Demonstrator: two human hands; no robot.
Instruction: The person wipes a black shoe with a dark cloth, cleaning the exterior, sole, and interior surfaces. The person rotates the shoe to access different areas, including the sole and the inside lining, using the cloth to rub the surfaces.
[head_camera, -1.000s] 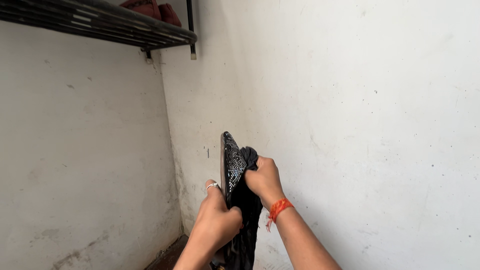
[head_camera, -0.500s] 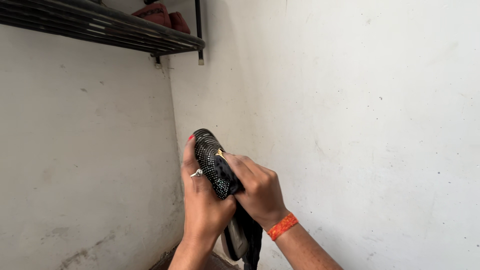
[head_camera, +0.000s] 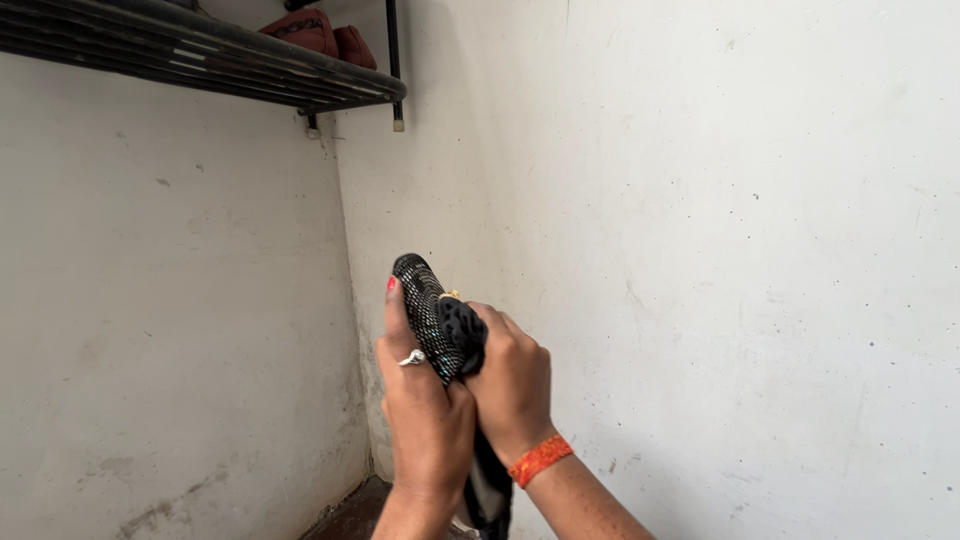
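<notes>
Two hands raised before a corner of white walls (head_camera: 700, 250), both clamped on one item. Left hand (head_camera: 425, 400): fingers closed along the back of a black shoe (head_camera: 425, 305) studded with small shiny beads, toe pointing up; silver ring on one finger, red-painted nail beside the toe. Right hand (head_camera: 512, 385): closed on a dark cloth (head_camera: 464, 330), pressing it against the shoe's beaded upper; orange thread band at the wrist. Shoe held upright between both hands, heel end hidden below. Upper left: dark metal rack shelf (head_camera: 200, 50) on the wall, carrying red-brown shoes (head_camera: 320, 32).
</notes>
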